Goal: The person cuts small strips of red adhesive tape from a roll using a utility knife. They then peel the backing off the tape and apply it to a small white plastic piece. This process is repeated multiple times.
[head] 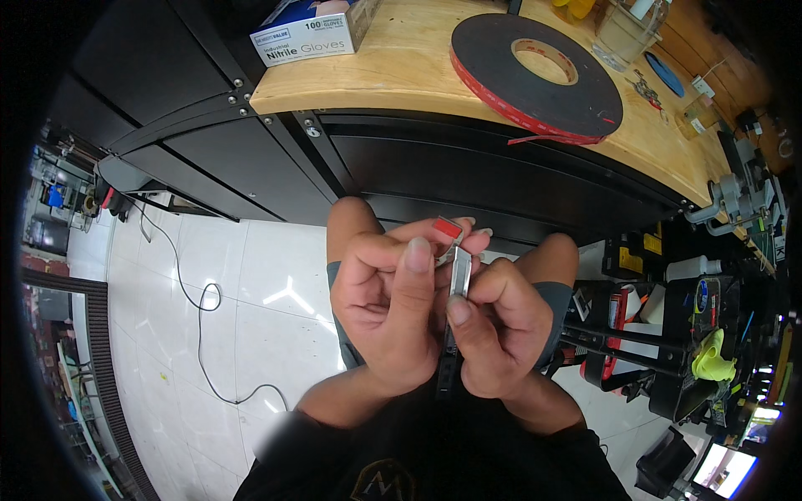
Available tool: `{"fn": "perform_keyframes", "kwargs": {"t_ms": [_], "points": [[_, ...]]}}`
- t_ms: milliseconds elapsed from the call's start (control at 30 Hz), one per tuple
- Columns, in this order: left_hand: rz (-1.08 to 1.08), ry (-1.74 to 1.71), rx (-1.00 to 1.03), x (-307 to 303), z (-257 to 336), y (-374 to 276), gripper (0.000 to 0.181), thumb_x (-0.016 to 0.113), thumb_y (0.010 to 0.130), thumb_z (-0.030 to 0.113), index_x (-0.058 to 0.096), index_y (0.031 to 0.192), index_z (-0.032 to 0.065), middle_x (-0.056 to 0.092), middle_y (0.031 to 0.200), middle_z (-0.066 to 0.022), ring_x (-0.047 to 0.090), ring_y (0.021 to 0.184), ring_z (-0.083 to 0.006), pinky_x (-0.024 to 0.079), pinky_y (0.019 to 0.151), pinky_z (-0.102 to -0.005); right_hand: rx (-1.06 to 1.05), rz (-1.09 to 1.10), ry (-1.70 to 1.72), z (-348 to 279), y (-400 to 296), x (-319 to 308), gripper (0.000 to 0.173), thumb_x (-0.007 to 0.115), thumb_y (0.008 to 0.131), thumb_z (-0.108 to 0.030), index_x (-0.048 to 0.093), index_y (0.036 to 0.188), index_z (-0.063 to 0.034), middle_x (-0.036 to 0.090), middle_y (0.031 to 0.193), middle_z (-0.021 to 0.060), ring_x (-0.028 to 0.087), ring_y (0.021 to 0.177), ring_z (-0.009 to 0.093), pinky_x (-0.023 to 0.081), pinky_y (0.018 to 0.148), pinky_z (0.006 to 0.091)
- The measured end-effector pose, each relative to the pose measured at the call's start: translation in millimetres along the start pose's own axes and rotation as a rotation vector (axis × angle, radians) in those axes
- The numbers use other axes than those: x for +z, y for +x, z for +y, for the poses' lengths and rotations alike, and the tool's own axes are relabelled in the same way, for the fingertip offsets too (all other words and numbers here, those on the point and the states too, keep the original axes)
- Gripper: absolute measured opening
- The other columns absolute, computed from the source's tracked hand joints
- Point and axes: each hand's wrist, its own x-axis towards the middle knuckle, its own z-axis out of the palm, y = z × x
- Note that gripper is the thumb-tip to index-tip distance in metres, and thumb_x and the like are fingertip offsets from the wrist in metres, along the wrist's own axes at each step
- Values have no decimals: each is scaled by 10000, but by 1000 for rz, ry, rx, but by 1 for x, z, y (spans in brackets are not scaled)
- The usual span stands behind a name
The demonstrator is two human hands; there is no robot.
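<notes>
My left hand (391, 300) holds a small metal piece with a red-backed strip of tape (447, 227) on its face, at the fingertips. In my right hand (501, 325) is a snap-off utility knife (462, 269), its metal end pointing away from me and its dark handle towards my body. The tip of the knife lies close below the small piece; whether they touch I cannot tell. Beyond my hands a large roll of black foam tape with red backing (482, 59) lies on the wooden workbench (407, 69), its loose end hanging over the edge.
A nitrile glove box (307, 37) stands at the bench's back left. Right of the roll are a clear plastic container (626, 34), keys (645, 91) and a bench vise (730, 200). A tool cart (677, 344) stands at my right, and a black cable (200, 338) crosses the floor at left.
</notes>
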Motion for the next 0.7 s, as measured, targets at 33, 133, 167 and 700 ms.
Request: {"fn": "perform_keyframes", "kwargs": {"t_ms": [33,133,167,700], "points": [[4,-5,-5,0,0,0,82,504,1052,62,501,1013,-10,668,1130,-237,710,1057,-278,598,897,-375,-5,4,8,0,0,0,145,648,928,-4,527,849,-18,529,709,30,472,606,51,381,542,224],[14,-13,-18,0,-1,0,94,509,1053,70,507,1001,-9,668,1124,-232,714,1048,-279,600,891,-375,6,-16,-18,0,0,-2,145,644,930,-3,526,847,-18,531,707,29,465,602,49,376,536,225],[15,-10,-22,-1,-1,0,98,510,1053,72,508,998,-9,668,1123,-231,714,1047,-280,601,889,-375,6,-14,-19,0,1,-2,146,645,932,-7,526,848,-18,530,705,27,461,598,49,373,534,225],[58,49,-51,1,1,-1,125,525,1051,74,534,959,-10,679,1099,-213,721,1019,-267,593,886,-365,62,22,-23,5,-5,2,162,658,941,-38,522,853,-33,514,678,0,423,583,29,354,516,227]]}}
